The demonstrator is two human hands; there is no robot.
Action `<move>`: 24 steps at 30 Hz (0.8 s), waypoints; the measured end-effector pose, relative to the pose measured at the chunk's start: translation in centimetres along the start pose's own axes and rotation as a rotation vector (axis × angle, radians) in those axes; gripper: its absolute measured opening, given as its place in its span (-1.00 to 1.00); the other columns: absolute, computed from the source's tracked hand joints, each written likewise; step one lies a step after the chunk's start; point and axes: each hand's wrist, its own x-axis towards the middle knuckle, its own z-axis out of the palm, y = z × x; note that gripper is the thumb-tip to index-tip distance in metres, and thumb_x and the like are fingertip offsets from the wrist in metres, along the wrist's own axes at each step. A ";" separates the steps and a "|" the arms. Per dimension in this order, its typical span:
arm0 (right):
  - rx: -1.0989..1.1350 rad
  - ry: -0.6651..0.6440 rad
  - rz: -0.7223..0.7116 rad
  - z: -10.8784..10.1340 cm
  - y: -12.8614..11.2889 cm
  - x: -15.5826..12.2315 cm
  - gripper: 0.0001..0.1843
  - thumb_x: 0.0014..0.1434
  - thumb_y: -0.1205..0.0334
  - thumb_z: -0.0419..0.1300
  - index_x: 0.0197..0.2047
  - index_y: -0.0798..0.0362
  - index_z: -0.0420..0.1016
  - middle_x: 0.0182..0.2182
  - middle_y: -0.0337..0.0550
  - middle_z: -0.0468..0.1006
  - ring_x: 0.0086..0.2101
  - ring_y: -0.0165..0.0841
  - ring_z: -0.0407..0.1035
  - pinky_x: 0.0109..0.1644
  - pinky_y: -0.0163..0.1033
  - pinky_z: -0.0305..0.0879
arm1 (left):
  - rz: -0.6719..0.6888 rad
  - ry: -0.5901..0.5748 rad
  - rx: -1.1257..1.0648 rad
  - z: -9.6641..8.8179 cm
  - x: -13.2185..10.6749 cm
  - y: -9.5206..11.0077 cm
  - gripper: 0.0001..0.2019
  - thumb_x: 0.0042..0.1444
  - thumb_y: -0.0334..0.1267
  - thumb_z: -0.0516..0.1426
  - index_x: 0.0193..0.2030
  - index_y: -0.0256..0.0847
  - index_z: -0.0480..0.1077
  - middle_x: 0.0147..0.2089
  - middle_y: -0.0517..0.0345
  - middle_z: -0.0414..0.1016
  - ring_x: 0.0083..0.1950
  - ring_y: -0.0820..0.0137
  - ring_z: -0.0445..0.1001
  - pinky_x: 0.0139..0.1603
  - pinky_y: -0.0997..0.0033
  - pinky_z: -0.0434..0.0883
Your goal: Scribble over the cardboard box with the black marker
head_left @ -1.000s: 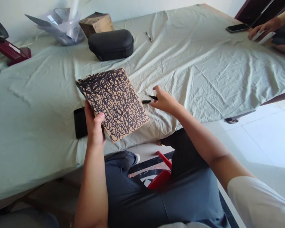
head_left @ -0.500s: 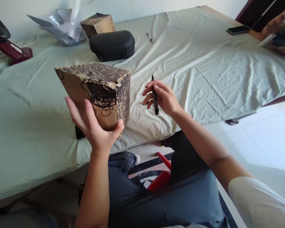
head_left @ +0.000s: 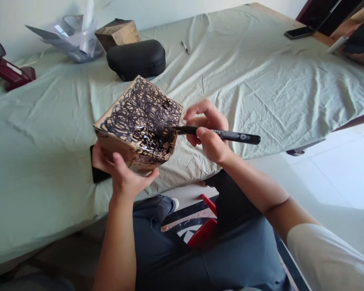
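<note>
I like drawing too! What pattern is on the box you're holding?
Black looping scribbles cover the brown cardboard box, seen best in the head view.

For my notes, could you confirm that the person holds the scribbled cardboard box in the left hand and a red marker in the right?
Not quite: in the head view the marker in the right hand is black, not red. The left hand does hold the scribbled cardboard box.

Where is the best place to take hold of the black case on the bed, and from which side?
Grip the black case across its short width, at the middle, coming from above. It lies flat on the sheet, long and rounded, with its long sides free. The brown box stands close behind its left end, so the ends look less easy to reach.
</note>
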 end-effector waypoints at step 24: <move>-0.571 0.032 -0.763 2.9 3.7 -1.3 -0.92 0.67 0.19 0.14 0.12 -0.01 0.41 -0.26 -0.28 0.54 -0.36 -0.46 0.48 -0.25 -0.33 0.41 | 0.347 0.203 0.731 1.6 0.0 4.8 0.16 0.16 0.08 0.53 0.79 0.30 0.04 0.80 -0.26 -0.16 0.67 -0.58 0.12 0.47 -0.72 0.24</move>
